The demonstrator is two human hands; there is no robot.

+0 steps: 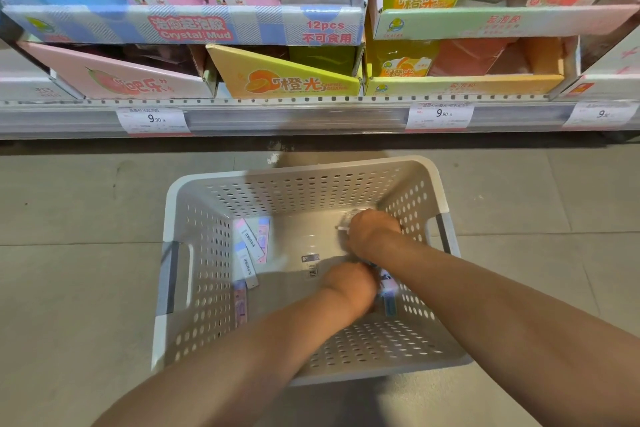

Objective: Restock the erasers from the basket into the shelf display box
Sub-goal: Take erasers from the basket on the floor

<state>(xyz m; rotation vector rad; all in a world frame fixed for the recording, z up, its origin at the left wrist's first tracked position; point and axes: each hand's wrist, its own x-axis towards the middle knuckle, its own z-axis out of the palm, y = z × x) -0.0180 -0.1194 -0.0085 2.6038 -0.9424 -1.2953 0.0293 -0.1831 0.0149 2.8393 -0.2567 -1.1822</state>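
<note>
Down in the basket we have both hands, side by side and nearly touching at its right side. Our right hand is curled into a fist near the far right corner, with something pale and thin poking out from it on the left; we cannot tell what it is. Our left hand is closed too, just in front of the right, its fingers hidden from us, so we cannot tell whether it grips anything. Just beside it, against the right wall, lie a few blurred erasers in blue and white wrappers. More erasers in pink and lilac sleeves lie loose along the left wall, barcodes up, well apart from our hands. Between the two groups the basket bottom is bare except for a small sticker. Outside the basket is grey tile floor. Beyond it runs a shelf with price tags reading 9.90, carrying cardboard display boxes of slime tubs.
</note>
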